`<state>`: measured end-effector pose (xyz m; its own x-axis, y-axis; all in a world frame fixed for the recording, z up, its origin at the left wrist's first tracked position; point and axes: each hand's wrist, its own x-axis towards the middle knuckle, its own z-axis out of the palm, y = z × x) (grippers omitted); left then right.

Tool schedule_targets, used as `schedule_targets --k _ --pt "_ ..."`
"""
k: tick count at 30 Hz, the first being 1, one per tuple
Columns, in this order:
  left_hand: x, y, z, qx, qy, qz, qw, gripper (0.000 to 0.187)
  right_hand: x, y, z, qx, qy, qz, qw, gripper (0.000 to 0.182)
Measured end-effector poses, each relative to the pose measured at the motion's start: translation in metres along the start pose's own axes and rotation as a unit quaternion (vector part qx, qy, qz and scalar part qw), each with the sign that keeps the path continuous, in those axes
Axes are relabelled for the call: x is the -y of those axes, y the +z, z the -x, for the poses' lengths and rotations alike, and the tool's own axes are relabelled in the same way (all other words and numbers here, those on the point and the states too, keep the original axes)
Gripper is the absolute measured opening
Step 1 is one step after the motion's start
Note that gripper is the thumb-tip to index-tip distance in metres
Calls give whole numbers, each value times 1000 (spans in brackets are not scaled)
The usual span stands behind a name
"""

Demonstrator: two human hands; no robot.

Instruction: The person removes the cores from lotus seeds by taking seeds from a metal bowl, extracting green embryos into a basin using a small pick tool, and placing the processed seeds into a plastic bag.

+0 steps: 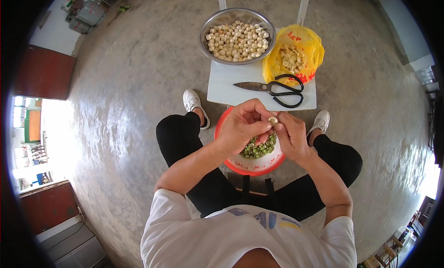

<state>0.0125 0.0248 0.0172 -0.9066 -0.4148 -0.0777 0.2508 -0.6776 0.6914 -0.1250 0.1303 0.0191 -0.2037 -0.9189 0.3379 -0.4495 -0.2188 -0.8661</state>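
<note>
Between my two hands, above the basin, is a small round cream-coloured seed (273, 121); its exact kind is not clear. My left hand (246, 128) pinches it with thumb and forefinger. The fingers of my right hand (293, 135) are closed against its other side. Below them, partly hidden by the hands, a white basin with a red rim (253, 171) holds many small green pieces (257, 151). Just beyond the hands, black-handled scissors (273, 88) lie on a pale low stool (222, 83), blades pointing left.
A metal bowl (202, 40) full of round cream-coloured seeds stands at the stool's far side. To its right, an open yellow plastic bag (316, 50) holds pale scraps. My knees flank the basin. Concrete floor (125, 106) surrounds the stool, with gas cylinders (90, 13) at far left.
</note>
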Motion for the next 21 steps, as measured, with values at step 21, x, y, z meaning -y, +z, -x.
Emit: schedule_targets --k 21 --pt "-15 2 -10 -23 -27 6 999 12 5 0 -14 28 259 -409 875 42"
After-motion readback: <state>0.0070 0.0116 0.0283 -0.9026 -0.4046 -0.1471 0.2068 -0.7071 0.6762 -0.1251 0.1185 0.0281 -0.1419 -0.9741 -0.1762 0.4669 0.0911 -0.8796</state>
